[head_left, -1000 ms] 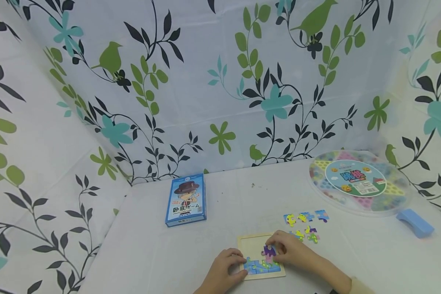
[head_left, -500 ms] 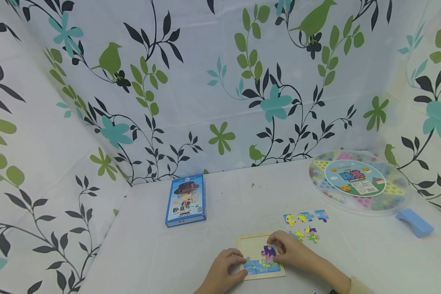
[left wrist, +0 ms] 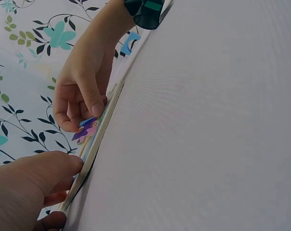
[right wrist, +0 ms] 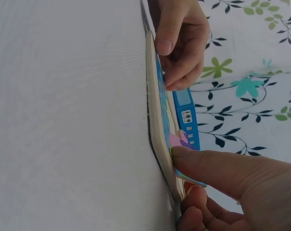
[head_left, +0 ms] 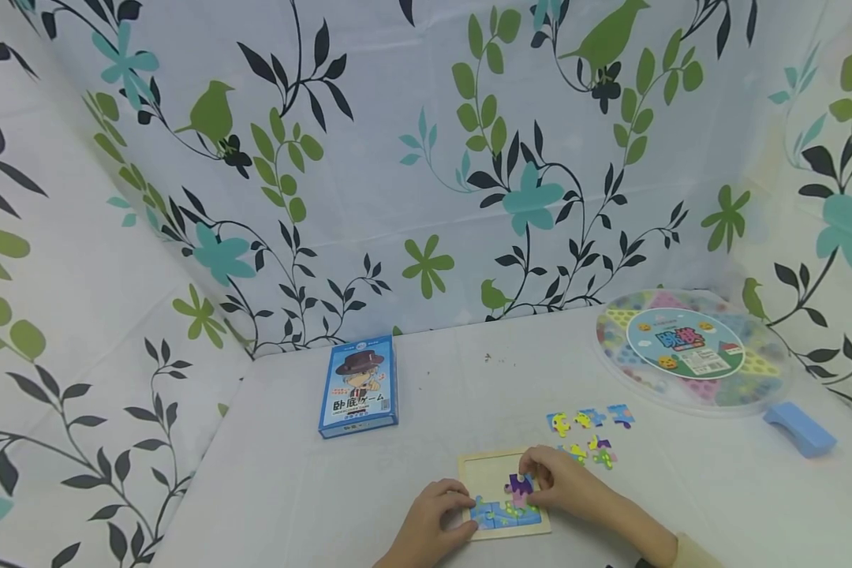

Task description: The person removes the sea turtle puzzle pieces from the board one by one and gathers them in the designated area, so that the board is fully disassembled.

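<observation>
A wooden puzzle tray (head_left: 493, 456) lies on the table with joined blue pieces (head_left: 506, 516) along its near side. My left hand (head_left: 436, 522) grips the tray's left end, thumb at the near corner and fingers on the frame. In the right wrist view, my right hand (right wrist: 232, 185) pinches a purple-and-pink puzzle piece (right wrist: 176, 140) between thumb and fingers. That puzzle piece (head_left: 519, 484) is tilted over the tray's right part, just above the blue row. The right fingertips hide part of it.
Several loose puzzle pieces (head_left: 584, 422) lie beyond the right hand. A blue card-game box (head_left: 360, 386) stands back left. Back right is a round Chinese checkers set (head_left: 689, 347), with a blue bridge-shaped block (head_left: 801, 431) before it. Patterned cloth (head_left: 426, 197) hangs behind.
</observation>
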`<state>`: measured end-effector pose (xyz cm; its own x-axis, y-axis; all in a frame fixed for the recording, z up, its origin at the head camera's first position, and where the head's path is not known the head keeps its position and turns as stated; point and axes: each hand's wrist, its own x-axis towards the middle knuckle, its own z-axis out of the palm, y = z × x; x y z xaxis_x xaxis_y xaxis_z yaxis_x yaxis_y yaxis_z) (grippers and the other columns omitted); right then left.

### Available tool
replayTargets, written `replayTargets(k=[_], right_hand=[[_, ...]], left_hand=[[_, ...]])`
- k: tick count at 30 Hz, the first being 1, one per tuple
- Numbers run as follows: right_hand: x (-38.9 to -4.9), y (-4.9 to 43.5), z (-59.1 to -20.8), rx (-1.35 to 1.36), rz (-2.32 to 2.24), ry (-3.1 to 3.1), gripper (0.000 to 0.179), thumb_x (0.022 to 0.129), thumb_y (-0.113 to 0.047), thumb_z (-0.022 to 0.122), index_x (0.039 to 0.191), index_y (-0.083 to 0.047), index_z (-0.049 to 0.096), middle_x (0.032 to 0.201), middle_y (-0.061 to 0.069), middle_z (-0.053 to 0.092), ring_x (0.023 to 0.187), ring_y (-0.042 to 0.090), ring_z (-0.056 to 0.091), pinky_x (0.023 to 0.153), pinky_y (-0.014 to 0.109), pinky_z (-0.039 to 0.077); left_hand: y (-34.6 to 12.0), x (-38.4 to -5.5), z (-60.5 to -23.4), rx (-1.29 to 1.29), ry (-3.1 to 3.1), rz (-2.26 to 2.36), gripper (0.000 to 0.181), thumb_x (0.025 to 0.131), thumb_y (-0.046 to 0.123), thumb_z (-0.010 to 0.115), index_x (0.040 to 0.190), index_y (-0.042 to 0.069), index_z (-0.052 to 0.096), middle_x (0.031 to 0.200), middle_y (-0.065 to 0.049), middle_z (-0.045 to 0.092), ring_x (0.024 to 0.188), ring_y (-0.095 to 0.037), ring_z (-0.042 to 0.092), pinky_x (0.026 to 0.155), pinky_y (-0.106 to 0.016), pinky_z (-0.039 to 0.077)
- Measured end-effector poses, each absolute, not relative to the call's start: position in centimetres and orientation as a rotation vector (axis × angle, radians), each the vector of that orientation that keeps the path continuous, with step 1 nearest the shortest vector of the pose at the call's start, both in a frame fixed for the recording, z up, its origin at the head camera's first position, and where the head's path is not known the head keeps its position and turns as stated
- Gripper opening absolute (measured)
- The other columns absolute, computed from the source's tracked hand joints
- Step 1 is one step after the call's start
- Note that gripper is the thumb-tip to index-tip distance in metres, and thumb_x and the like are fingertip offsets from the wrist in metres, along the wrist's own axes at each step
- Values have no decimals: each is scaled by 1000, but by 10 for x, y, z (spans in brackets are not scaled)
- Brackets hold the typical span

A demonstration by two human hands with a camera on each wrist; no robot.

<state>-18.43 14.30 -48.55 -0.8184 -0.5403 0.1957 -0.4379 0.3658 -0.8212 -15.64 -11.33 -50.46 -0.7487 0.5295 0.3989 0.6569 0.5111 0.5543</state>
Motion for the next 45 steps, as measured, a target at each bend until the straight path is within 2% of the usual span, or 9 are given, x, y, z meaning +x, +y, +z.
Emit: replayTargets(k=[9, 27, 45], right_hand=[[-184, 142, -487, -924, -1458, 2474, 25, 72, -4, 70, 86, -11, 51, 63, -6, 46, 53, 2, 41, 46, 19, 39], [-183, 141, -484, -759, -1424, 2490, 24, 73, -5, 70, 92, -3, 56, 62, -5, 48, 55, 4, 43, 49, 22, 40], [-182, 141, -484, -805, -1419, 2521, 24, 73, -9, 72, 90, -3, 56, 59, -7, 47, 52, 3, 42, 48, 22, 40]], left_hand=[[-114, -156, -505, -1017, -2596, -1068, 16, 80, 23, 68, 89, 11, 67, 97, 8, 55, 89, -9, 50, 79, -29, 43], [-114, -157, -507, -1021, -2583, -1059, 16, 80, 24, 67, 91, 12, 67, 97, 8, 55, 89, -9, 50, 79, -28, 43], [-114, -155, -502, -1010, -2608, -1067, 17, 79, 24, 68, 92, 12, 67, 98, 7, 55, 90, -10, 49, 80, -28, 43]])
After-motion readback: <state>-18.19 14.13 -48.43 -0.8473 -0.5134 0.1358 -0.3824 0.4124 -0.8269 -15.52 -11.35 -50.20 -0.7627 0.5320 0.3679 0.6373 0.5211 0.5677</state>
